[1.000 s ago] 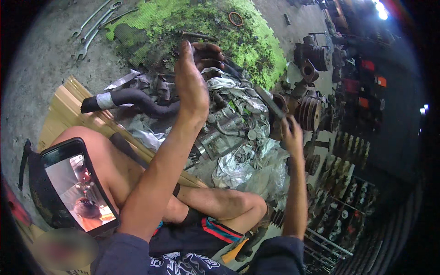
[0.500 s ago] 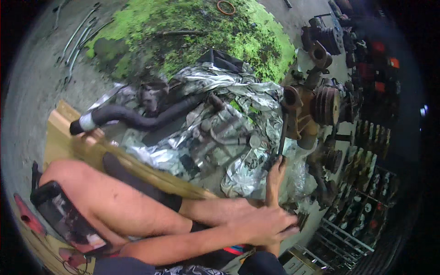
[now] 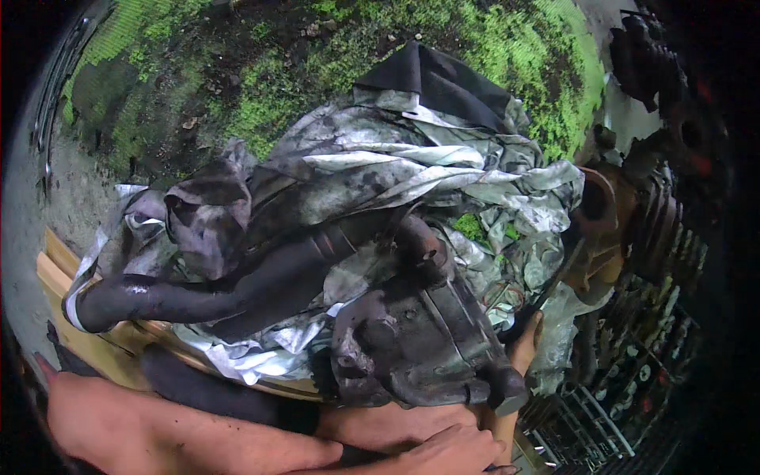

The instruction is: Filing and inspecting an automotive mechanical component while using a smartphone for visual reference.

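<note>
Engine assembly [image 3: 412,332], grimy and draped in crumpled foil wrap [image 3: 412,170], lies across wooden boards [image 3: 59,273] beside the knees. Right hand [image 3: 526,344] grips its lower right side; left hand [image 3: 455,451] rests curled below, apparently empty. Judging so, steadying comes next.

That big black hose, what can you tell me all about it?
The black hose looks like thick, dirty rubber, slightly bent. It lies slanting across the pile, its open end low on the left above the wooden board. Its upper end runs into the grimy metal engine part. Crumpled silvery sheeting lies around it. No hand touches it.
</note>
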The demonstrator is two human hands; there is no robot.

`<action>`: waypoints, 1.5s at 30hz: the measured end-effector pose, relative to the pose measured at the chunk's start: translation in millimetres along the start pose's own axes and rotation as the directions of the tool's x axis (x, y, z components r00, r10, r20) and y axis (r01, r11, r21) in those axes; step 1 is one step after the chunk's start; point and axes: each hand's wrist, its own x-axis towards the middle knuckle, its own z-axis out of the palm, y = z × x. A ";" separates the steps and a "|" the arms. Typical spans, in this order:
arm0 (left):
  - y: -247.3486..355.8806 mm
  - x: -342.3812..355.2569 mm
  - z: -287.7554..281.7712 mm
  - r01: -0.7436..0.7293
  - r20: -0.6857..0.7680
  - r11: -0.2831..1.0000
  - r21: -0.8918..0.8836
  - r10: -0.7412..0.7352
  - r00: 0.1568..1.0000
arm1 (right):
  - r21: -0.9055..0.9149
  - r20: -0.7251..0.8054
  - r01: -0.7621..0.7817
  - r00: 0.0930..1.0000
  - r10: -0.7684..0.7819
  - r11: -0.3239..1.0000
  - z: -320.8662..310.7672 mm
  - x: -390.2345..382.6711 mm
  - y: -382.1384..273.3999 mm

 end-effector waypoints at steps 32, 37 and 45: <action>-8.1 2.4 18.9 -0.200 0.111 0.978 0.055 0.193 0.975 | -0.611 0.534 0.659 0.752 -0.387 0.438 43.8 -76.4 -37.0; -6.5 9.8 20.6 -0.145 0.168 0.989 0.017 0.140 0.976 | -0.167 0.356 0.459 0.853 -0.381 0.872 3.4 -42.9 -25.4; -32.4 17.5 29.9 -0.150 0.335 0.987 -0.061 0.161 0.928 | 0.263 0.313 0.368 0.842 -0.440 0.892 -63.9 -92.1 -93.7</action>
